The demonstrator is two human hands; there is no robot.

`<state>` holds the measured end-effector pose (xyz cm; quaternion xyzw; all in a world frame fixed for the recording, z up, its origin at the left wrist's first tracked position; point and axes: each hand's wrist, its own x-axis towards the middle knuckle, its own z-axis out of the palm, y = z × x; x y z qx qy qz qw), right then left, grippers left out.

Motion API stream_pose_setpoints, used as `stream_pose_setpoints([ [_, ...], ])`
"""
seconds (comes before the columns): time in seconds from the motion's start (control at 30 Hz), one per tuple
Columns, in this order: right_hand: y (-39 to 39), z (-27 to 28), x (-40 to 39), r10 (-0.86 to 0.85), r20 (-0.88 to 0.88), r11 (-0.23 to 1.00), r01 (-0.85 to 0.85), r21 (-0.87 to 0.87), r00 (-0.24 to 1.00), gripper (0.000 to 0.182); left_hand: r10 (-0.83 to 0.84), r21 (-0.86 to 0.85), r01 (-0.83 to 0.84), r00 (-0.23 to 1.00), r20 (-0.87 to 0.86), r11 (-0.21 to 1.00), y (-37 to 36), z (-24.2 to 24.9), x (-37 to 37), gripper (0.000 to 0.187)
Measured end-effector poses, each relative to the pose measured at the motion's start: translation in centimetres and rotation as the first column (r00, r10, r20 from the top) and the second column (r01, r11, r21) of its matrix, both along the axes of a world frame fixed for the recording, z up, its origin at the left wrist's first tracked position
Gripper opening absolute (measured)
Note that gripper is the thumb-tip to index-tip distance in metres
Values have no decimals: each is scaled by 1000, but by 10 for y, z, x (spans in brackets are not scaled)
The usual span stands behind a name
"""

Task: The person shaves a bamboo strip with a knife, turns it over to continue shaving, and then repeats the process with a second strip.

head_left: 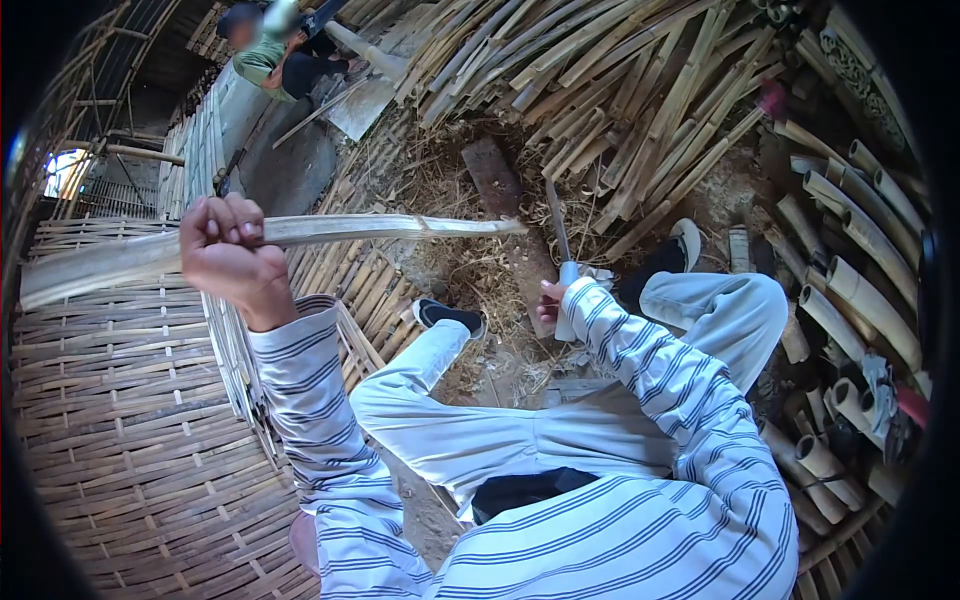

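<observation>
My left hand [228,262] is closed in a fist around a long split bamboo strip [345,229]. The strip lies nearly level across the view, its broad end at the far left and its narrow tip near the middle. My right hand [549,303], low between my knees, is closed on a long-bladed knife [558,228]. Its narrow blade points away from me, and a pale wrapping covers the handle; the sleeve hides part of this grip. Beyond the strip's tip, a dark wooden block [491,172] lies among shavings, apart from the blade.
A large pile of split bamboo [610,75] fills the far side. Cut bamboo tubes [862,300] lie at the right. Woven bamboo panels [120,410] cover the left. Another person [272,62] sits at the far upper left. Shavings [450,190] litter the ground.
</observation>
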<state>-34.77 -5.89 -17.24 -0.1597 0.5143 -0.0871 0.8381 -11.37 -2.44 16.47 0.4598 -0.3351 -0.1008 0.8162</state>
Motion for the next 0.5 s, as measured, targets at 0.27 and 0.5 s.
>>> stream_pose_setpoints([
  [0.27,6,75,-1,1,-299,323,-283,-903,954,31,51,50,-52,998,28,997,-24,-6,-16,33],
  [0.5,37,135,29,250,-131,432,-232,-872,959,57,93,44,-94,995,25,995,-29,-6,-30,34],
])
